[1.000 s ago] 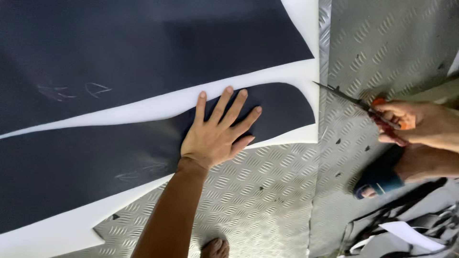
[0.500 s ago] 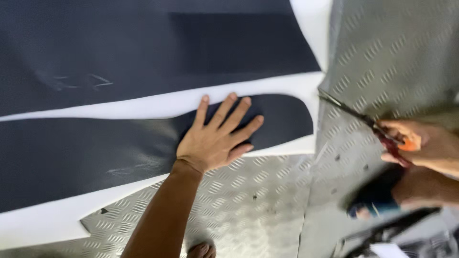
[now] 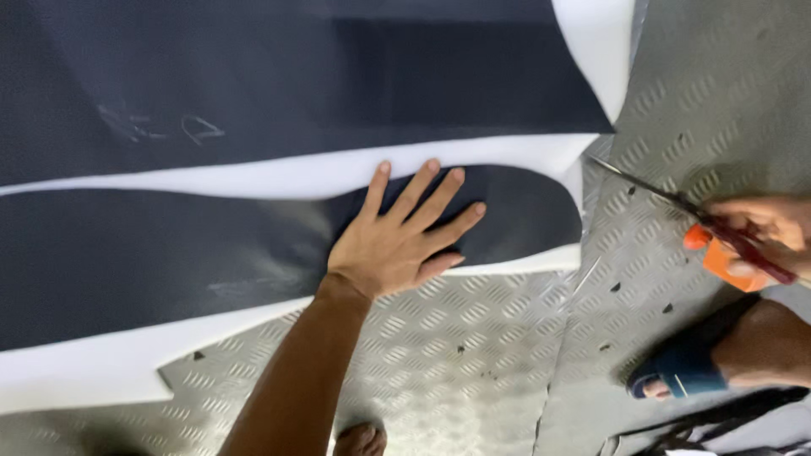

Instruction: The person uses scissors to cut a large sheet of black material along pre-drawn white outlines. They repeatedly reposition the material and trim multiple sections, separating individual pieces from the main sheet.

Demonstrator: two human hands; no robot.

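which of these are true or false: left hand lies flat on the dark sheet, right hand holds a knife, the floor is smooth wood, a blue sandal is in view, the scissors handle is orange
1. The left hand lies flat on the dark sheet. True.
2. The right hand holds a knife. False: it holds scissors.
3. The floor is smooth wood. False: it is ribbed metal plate.
4. A blue sandal is in view. True, at lower right.
5. The scissors handle is orange. True.
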